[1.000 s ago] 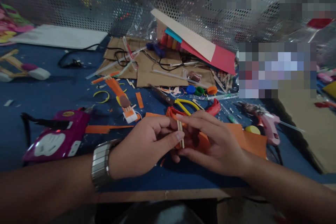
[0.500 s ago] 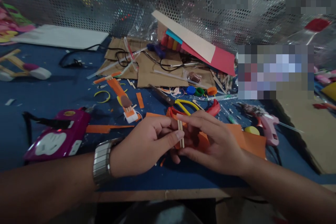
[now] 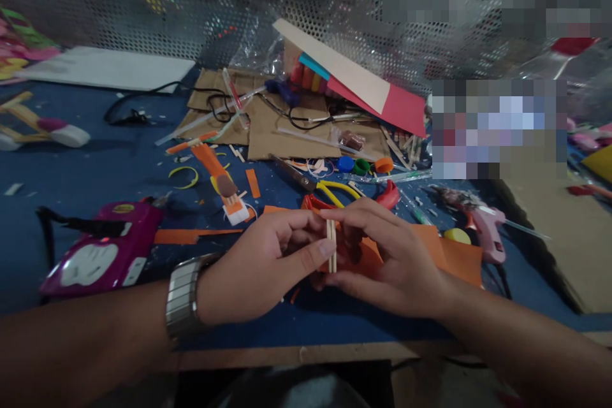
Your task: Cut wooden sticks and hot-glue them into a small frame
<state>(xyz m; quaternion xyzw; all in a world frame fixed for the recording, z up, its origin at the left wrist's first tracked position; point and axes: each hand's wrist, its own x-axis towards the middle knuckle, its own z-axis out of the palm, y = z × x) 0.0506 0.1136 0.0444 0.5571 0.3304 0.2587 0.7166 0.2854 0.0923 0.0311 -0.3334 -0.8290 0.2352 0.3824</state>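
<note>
Two short pale wooden sticks (image 3: 333,262) stand side by side, close to upright, between my hands. My left hand (image 3: 261,264), with a silver band at the wrist, is closed on them, its thumb pressed against their middle. My right hand (image 3: 401,258) grips the same sticks, index finger at the top ends and thumb at the bottom ends. Below the hands lies orange sheet material (image 3: 425,242). Just beyond them are scissors (image 3: 308,183) with yellow and red handles, partly covered by my right hand. Some of my left fingertips are hidden behind the sticks.
A purple box with a cord (image 3: 108,248) sits at left, beside a small orange-and-white craft piece (image 3: 215,169). To the right are a pink glue gun (image 3: 492,236) and cardboard (image 3: 568,236). Coloured rings (image 3: 362,166), scraps and coloured sheets (image 3: 406,108) lie behind.
My hands and the sticks have shifted very slightly, the sticks staying between my fingers. The whole view has moved a little; the things on the table look unchanged.
</note>
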